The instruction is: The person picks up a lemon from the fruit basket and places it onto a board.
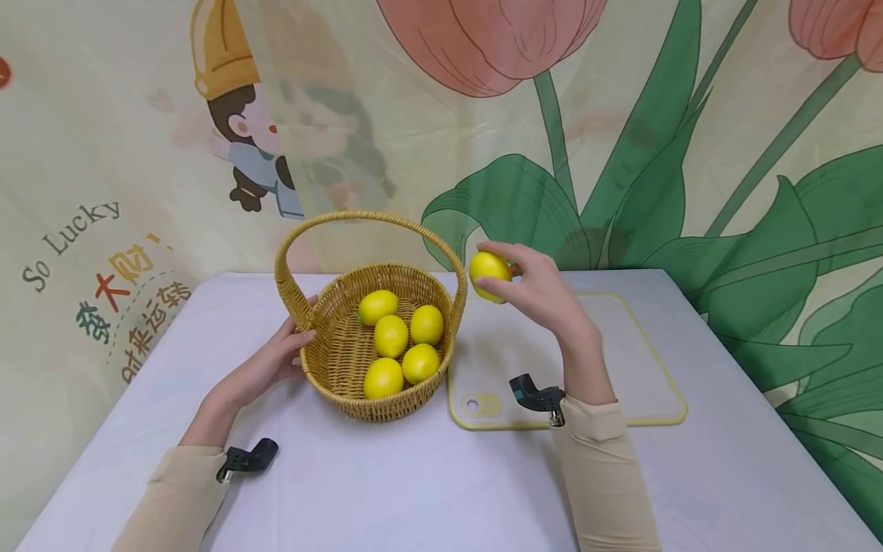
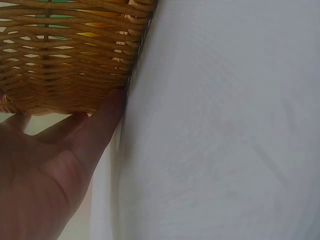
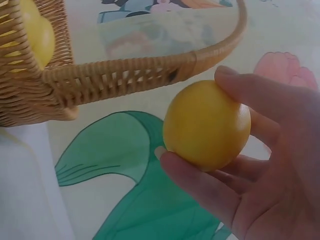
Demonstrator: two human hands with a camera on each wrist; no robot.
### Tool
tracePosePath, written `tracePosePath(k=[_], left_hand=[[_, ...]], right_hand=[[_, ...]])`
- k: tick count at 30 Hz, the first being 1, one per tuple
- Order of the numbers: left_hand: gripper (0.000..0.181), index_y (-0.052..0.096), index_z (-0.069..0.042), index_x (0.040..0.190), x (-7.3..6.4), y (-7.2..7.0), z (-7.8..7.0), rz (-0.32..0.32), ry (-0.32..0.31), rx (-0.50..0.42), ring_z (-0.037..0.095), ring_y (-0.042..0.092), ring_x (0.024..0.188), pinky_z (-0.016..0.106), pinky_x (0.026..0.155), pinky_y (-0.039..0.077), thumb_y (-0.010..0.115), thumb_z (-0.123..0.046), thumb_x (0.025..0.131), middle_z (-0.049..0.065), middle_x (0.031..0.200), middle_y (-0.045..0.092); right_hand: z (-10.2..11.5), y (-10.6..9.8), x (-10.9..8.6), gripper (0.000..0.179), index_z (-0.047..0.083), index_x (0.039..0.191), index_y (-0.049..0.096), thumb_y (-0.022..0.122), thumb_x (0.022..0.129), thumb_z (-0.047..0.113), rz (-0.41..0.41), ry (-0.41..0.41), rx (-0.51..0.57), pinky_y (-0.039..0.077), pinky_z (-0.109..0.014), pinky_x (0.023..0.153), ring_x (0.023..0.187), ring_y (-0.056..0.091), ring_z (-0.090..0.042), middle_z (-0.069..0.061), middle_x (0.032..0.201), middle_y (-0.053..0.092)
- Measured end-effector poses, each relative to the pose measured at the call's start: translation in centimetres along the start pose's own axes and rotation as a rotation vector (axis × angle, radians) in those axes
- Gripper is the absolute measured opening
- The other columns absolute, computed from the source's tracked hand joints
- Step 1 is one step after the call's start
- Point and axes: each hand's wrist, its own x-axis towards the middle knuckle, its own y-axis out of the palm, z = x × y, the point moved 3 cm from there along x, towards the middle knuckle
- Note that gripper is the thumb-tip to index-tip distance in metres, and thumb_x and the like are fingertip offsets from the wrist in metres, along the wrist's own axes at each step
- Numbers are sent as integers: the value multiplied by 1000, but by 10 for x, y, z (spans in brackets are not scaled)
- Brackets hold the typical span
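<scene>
In the head view my right hand (image 1: 534, 287) holds a yellow lemon (image 1: 488, 274) in the air, right of the wicker basket (image 1: 338, 383). The right wrist view shows this lemon (image 3: 205, 125) pinched between thumb and fingertips, near the basket's handle (image 3: 130, 77). Several more lemons (image 1: 391, 336) lie inside the basket. On the basket's left side, my left hand (image 1: 276, 353) holds the rim at the foot of the handle. Up close in the left wrist view, fingers (image 2: 102, 122) touch the woven wall (image 2: 65, 65) from outside, low down near the table.
A pale cutting board (image 1: 566, 345) with a yellow-green edge lies flat to the right of the basket, under the right forearm. White cloth covers the table (image 1: 386, 491). Behind it hangs a printed curtain (image 1: 428, 138) with tulips and cartoon figures.
</scene>
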Motion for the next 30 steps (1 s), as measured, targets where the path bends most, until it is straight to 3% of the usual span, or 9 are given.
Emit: tracePosePath(k=[7,13,20,24,30], left_hand=[[68,-9,-39,158,0,0,-1,-8,-11,12,50,23,147,67,110,35,36,-41,106,16,168,0],[69,-9,-39,158,1,0,-2,-7,-20,1,49,24,147,67,111,35,36,-40,106,15,168,0],[68,-8,-39,158,0,0,-1,-11,-19,2,49,25,146,67,110,36,36,-40,107,15,168,1],[68,-8,-39,158,-1,0,-1,-6,-14,-5,49,23,147,67,111,34,36,-40,107,15,168,1],[66,-6,-42,158,-2,0,0,10,-1,-18,48,19,149,68,113,30,36,-41,107,14,168,-2]], right_hand=[[-14,14,10,53,26,139,58,72,89,37,11,57,26,58,-31,68,94,60,-28,-2,124,63],[-28,29,17,53,21,139,57,71,90,35,42,77,50,61,-35,67,88,62,-27,-7,122,63],[-41,46,24,46,20,132,62,71,89,34,48,77,50,60,-33,64,88,61,-27,-6,118,64],[-47,53,27,38,21,125,66,70,89,33,31,58,5,57,-30,62,87,61,-26,-4,114,66],[-55,63,28,43,18,126,66,70,88,37,9,102,-110,51,-33,72,91,59,-24,-6,117,69]])
